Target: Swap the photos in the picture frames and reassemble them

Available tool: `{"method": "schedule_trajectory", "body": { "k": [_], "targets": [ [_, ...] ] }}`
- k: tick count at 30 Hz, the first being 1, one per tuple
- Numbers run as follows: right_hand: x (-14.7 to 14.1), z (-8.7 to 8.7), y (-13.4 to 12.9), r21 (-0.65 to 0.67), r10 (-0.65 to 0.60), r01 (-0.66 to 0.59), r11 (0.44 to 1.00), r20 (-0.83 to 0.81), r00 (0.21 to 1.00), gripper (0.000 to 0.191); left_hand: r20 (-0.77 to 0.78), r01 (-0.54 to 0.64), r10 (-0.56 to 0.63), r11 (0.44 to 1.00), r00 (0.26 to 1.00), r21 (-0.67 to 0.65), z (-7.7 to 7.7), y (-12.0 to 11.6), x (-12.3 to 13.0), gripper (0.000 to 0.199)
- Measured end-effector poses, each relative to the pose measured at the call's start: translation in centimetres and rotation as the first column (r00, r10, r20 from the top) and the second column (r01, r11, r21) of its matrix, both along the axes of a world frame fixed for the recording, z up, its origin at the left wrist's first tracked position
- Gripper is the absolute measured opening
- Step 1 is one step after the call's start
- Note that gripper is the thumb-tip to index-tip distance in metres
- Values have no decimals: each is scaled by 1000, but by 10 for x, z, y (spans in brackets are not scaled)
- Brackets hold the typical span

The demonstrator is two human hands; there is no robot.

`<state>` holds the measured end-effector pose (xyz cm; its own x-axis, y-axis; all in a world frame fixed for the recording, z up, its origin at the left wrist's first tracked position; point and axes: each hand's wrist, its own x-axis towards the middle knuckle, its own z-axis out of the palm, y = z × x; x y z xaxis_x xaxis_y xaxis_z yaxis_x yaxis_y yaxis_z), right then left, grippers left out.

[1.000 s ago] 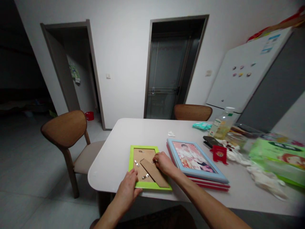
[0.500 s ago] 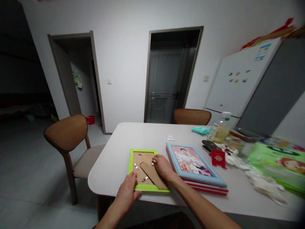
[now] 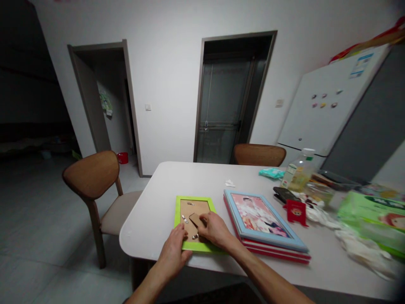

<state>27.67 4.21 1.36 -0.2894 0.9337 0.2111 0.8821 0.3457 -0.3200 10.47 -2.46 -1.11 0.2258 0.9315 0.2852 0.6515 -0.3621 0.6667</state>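
- Light: dim, cool; strongest on the white wall [image 3: 169, 71], upper middle.
- Shadow: near-black far left; dark beneath the table [image 3: 193, 177].
- Focus: left hand [image 3: 172, 247], right hand [image 3: 215, 229] and green frame [image 3: 177, 215] fairly clear.
- Blur: green packet [image 3: 367, 217], soft at right edge.
- Distortion: wide-angle; refrigerator [image 3: 332, 114] leaning outward.
- Pixelation: small patch on blue-framed picture [image 3: 261, 215].
- Corners: darkened, lower right.

Single head-worn view, forward and down across the near table [image 3: 193, 177] toward the far wall [image 3: 171, 80]

Moved right hand [image 3: 215, 228] from metal clip at right side of lime-green picture frame [image 3: 178, 213] inward onto its brown easel leg [image 3: 195, 219].
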Motion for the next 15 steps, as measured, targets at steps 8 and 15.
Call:
{"method": "schedule_trajectory", "body": {
  "k": [8, 15],
  "targets": [
    [-9, 37, -3, 27, 15, -13, 1000, -82, 997, 24, 427, -94, 155, 983, 891, -159, 16, 22, 0, 44],
    [-24, 39, -18, 49, 128, -120, 992, -248, 960, 29, 661, -128, 287, 952, 694, -279, 18, 36, -16, 29]
  ]
}}
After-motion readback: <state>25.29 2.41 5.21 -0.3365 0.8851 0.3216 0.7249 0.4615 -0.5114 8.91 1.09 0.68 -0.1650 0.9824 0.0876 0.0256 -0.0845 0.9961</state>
